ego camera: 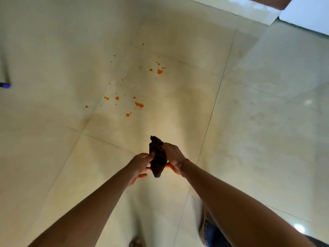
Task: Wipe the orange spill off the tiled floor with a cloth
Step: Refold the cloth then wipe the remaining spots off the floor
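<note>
Orange drops of the spill (139, 104) are scattered over the cream tiled floor (258, 122) ahead of me, with a second cluster farther off around a bigger blot (159, 71). A dark brown cloth (157, 158) is bunched up in the air between my two hands, well short of the drops. My right hand (173, 158) grips its right side. My left hand (139, 165) pinches its left edge with the fingertips. Both forearms reach in from the bottom of the view.
A white wall base and skirting (302, 16) run across the top right corner. A small blue object (5, 85) lies at the far left edge. My leg in blue jeans (211, 232) and a foot (137, 242) show at the bottom.
</note>
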`<state>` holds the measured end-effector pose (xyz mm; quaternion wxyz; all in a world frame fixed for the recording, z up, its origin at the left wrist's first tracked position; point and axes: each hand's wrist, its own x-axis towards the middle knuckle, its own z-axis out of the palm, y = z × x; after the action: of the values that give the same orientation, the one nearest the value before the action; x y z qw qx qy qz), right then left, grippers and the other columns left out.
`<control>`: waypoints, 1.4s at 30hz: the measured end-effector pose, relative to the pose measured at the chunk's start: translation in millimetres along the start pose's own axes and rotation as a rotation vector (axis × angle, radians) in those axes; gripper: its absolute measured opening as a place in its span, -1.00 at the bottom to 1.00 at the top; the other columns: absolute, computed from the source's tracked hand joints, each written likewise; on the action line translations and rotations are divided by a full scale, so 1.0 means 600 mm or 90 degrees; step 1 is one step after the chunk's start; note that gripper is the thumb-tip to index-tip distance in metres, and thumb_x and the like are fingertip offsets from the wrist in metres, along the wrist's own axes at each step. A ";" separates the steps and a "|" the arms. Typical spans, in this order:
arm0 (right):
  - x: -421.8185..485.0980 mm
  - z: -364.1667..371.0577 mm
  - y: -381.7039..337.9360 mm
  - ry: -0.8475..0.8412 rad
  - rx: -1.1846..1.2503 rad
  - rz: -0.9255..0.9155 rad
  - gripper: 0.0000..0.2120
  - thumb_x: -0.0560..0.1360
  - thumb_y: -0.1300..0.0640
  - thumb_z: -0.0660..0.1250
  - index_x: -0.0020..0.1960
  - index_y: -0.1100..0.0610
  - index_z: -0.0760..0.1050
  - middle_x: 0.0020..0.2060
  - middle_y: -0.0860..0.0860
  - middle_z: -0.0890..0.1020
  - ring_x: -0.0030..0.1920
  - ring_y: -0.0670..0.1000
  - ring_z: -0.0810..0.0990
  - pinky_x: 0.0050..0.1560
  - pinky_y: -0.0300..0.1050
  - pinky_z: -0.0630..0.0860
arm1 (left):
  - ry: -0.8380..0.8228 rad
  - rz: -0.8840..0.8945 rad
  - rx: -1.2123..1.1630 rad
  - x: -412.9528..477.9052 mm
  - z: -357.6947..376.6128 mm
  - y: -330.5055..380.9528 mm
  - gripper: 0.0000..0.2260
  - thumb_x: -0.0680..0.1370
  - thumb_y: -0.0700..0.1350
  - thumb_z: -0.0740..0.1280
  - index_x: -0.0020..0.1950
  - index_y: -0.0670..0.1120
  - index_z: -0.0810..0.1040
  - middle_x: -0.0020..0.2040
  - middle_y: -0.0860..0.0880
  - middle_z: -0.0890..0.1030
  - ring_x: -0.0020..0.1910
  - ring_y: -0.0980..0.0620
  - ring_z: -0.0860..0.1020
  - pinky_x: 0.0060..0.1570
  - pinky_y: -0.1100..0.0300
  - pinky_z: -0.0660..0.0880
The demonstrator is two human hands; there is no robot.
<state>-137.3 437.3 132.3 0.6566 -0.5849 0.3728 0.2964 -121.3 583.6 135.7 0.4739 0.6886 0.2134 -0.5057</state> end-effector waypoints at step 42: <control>-0.749 -0.188 -0.939 -0.079 -0.471 -0.588 -0.52 0.30 -0.11 0.53 0.15 -0.01 0.48 -0.05 -0.06 0.62 -0.05 -0.05 0.61 0.02 -0.09 0.56 | 0.082 0.494 -0.548 -0.869 0.066 0.862 -0.79 0.61 -0.20 0.21 0.14 -0.15 0.60 0.06 -0.12 0.66 -0.04 -0.08 0.64 -0.10 0.10 0.54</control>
<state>66.0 268.0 812.1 0.4910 -0.8578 -0.0875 0.1241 51.9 408.3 828.5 0.8478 0.4909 0.1605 -0.1202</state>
